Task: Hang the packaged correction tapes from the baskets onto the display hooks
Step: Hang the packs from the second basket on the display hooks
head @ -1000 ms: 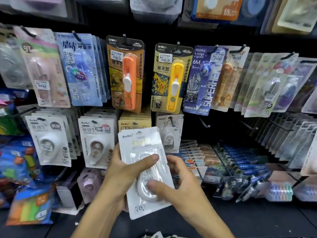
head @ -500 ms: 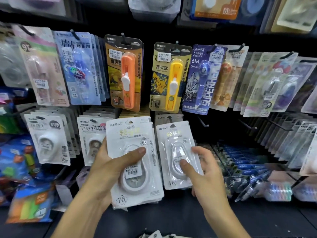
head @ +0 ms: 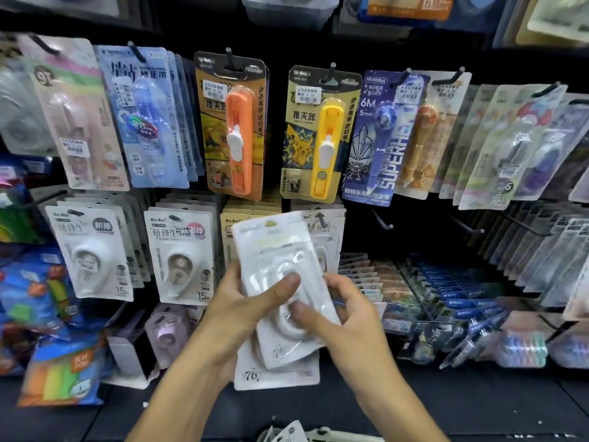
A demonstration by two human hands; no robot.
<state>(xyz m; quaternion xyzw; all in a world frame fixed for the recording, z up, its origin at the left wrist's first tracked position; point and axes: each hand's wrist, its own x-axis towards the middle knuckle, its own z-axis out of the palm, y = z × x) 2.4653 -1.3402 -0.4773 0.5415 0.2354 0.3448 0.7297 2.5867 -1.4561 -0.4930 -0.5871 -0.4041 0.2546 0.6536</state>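
Right at the bottom edge, around 6 o'clock, a bit of a basket [head: 322, 435] with more white packs pokes into view. Just above it, both hands are on a small stack of white correction tape packs [head: 280, 301], dead center of the shot. The left hand [head: 236, 311] has the stack from the 9 o'clock side, thumb pressed across the clear blister and the other fingers curled behind. The right hand [head: 347, 317] comes in from 3 o'clock, its fingers grasping the front pack at its edge, thumb on the blister too. The front pack sits tilted, top leaning toward 11 o'clock, while the pack behind it [head: 277, 374] peeks out at the bottom with "76" on it. It's all a bit motion-blurred, so how many packs are in the stack is hard to say.

Behind the hands is the dark shelf [head: 446, 403], then the display wall. Directly behind the stack, at 12 o'clock, one matching white pack already hangs on a hook [head: 320, 218]. Further up hang the orange pack [head: 234, 122] and the yellow Pikachu pack [head: 318, 135].
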